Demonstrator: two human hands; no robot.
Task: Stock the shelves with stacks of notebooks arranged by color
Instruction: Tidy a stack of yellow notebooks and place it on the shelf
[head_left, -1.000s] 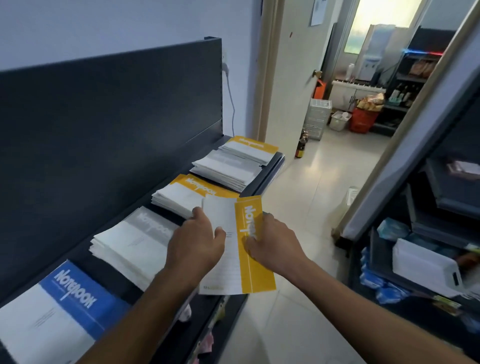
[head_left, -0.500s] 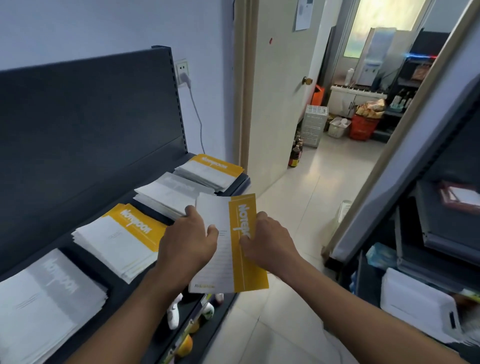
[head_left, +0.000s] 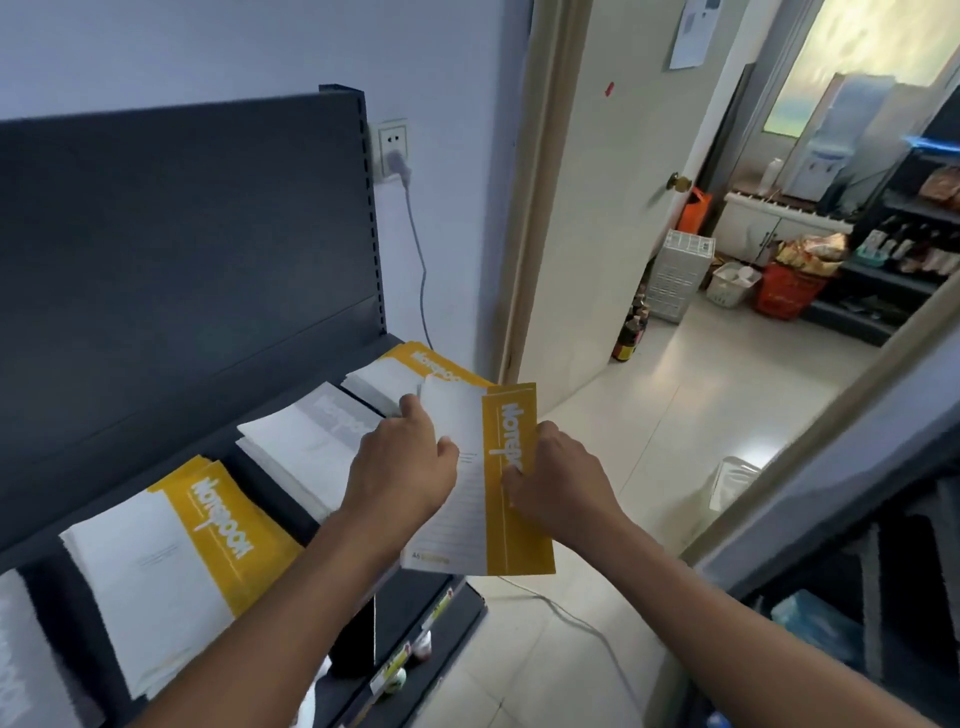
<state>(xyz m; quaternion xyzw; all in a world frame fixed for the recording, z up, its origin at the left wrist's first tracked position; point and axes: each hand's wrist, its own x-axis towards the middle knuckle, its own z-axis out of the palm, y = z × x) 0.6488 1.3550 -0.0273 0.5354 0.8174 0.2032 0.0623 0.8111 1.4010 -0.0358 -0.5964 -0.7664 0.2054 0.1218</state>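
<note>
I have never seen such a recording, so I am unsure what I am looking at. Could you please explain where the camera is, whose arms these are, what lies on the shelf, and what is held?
There is no machine here. A person wears one wide-angle camera on the head, looking forward and down, so the two bare arms are the person's own. The left hand and the right hand both have their grip on a yellow notebook, perhaps a thin stack, held in front of a dark shelf. On the shelf lie stacks of notebooks in a row, among them a near yellow stack, a grey stack behind it, and a far yellow stack at the end. The job is stocking them by color.
</note>
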